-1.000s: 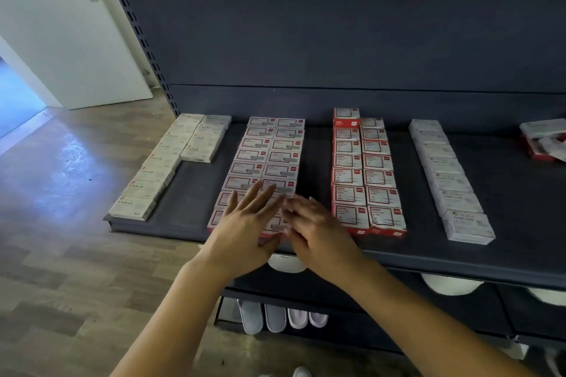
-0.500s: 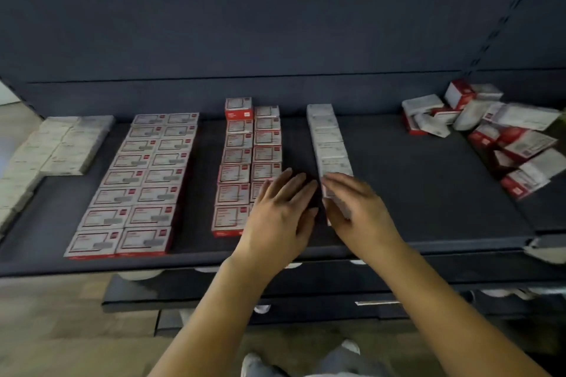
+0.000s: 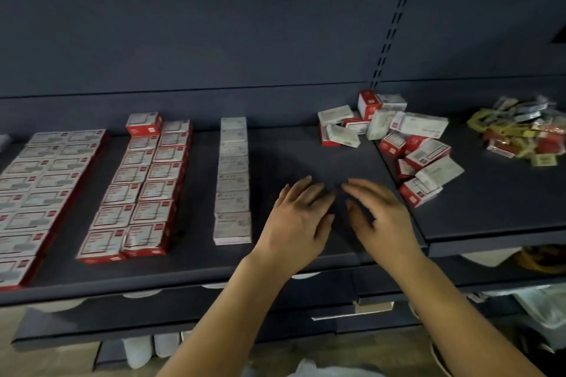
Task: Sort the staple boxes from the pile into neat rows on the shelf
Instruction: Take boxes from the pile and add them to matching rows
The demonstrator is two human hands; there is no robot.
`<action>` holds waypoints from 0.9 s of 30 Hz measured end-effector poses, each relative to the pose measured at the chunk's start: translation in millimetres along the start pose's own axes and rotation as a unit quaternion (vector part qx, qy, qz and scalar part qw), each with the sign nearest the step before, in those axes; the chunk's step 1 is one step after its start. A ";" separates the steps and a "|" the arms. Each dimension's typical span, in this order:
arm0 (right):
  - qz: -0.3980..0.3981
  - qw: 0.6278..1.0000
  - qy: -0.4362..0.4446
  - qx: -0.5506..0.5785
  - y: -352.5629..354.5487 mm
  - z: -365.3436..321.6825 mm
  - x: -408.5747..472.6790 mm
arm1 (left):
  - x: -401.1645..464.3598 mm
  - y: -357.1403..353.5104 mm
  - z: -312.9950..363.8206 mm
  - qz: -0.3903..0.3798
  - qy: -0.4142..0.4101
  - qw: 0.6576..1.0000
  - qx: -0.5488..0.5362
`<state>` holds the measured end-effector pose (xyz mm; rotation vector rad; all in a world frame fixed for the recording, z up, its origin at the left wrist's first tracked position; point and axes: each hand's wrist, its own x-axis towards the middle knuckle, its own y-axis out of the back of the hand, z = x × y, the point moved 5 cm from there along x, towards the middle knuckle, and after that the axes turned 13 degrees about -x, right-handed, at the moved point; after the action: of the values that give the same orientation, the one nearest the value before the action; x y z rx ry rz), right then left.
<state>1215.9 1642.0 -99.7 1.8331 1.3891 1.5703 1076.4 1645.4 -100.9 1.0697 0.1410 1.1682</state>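
Both hands, left (image 3: 294, 223) and right (image 3: 382, 217), are held released, grasping nothing, over the dark flat metal shelf (image 3: 306, 159) near its front edge, between the single row of white cardboard staple boxes (image 3: 232, 180) and the jumbled pile of red-and-white boxes (image 3: 407, 144) toward the back right.

shelf (image 3: 300, 150): matt dark metal | staple boxes (image 3: 395, 135): smooth cardboard | floor (image 3: 46, 358): wood

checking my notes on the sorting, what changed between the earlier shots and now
Both hands moved right along the shelf: the left hand and right hand left the white row they were touching and now hover, holding nothing, above bare shelf, nearer the pile. The rows and pile look unchanged.
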 end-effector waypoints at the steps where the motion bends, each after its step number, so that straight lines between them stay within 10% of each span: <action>1: 0.008 1.000 -0.004 -0.008 6.2 12.0 1.7 | 4.9 -6.5 4.7 -0.005 -0.003 1.000 0.004; 11: -0.047 0.972 -0.184 -0.135 26.7 126.3 24.5 | 33.0 -43.4 7.9 -0.095 0.037 0.995 0.020; 27: -0.043 0.961 -0.236 -0.141 23.6 149.4 26.7 | 38.5 -46.3 6.4 -0.109 0.049 0.993 -0.001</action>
<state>1357.0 1700.5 -114.8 1.7888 0.9591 1.1165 1128.3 1672.7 -115.7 0.9696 0.3268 1.0229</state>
